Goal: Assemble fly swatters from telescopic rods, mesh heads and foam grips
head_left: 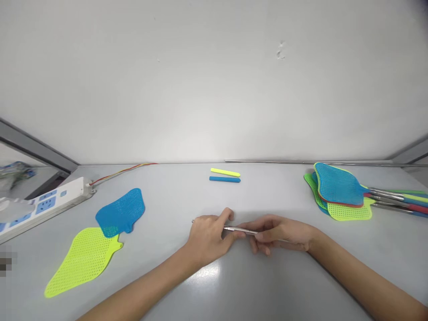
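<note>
A thin silvery metal rod [230, 228] runs between my two hands, low over the grey table. My left hand [209, 238] is closed around it, and a small tip of the rod pokes out past the knuckles. Thumb and fingers of my right hand [279, 234] pinch the other part, whose far end the palm hides. Beyond the hands lie a yellow plastic handle [225, 172] and a blue plastic handle [224, 179], side by side. To the left, a blue fly swatter head [122, 211] overlaps a yellow-green fly swatter head [83, 258].
A pile of fly swatters [341, 185] with metal shafts lies at the right. Long thin metal rods [267, 162] rest along the wall's foot. At the left edge sits a white power strip [50, 203] with a red and yellow wire [123, 170].
</note>
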{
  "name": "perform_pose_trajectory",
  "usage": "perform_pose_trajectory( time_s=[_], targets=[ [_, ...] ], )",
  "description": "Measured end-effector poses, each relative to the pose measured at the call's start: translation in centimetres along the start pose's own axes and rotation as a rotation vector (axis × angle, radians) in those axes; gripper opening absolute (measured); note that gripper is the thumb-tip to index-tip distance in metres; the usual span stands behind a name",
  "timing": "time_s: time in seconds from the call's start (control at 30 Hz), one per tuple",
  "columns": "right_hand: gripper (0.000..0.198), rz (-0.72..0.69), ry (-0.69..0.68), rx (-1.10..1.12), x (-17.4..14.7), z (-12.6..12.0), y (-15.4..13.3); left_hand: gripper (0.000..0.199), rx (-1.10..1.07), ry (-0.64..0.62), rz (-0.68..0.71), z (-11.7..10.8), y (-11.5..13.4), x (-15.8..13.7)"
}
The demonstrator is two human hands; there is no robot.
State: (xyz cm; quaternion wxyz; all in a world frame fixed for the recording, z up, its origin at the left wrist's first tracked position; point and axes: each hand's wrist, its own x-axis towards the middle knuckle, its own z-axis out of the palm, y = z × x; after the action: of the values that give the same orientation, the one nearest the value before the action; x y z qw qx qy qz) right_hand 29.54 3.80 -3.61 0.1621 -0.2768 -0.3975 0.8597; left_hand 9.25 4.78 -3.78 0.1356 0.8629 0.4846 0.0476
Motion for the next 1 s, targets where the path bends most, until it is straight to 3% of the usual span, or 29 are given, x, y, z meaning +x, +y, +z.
perform_pose_trajectory(
  time_s=[0.37,0.53,0.8,1.0],
  targets=[
    [0.038,-0.024,-0.030,-0.073,0.1,0.1,-0.1,0.014,-0.072,-0.052,0.131,0.1,0.7,-0.3],
    [0.037,-0.030,-0.032,-0.077,0.1,0.1,0.0,0.013,-0.091,-0.033,0.117,0.3,0.9,-0.5],
    [0.033,-0.033,0.034,-0.037,0.2,0.2,0.0,0.026,-0.018,0.010,0.159,-0.3,0.6,0.1],
    [0.035,-0.049,0.086,0.012,0.2,0.2,0.0,0.040,0.036,0.098,0.064,-1.4,-0.3,1.1]
  ],
)
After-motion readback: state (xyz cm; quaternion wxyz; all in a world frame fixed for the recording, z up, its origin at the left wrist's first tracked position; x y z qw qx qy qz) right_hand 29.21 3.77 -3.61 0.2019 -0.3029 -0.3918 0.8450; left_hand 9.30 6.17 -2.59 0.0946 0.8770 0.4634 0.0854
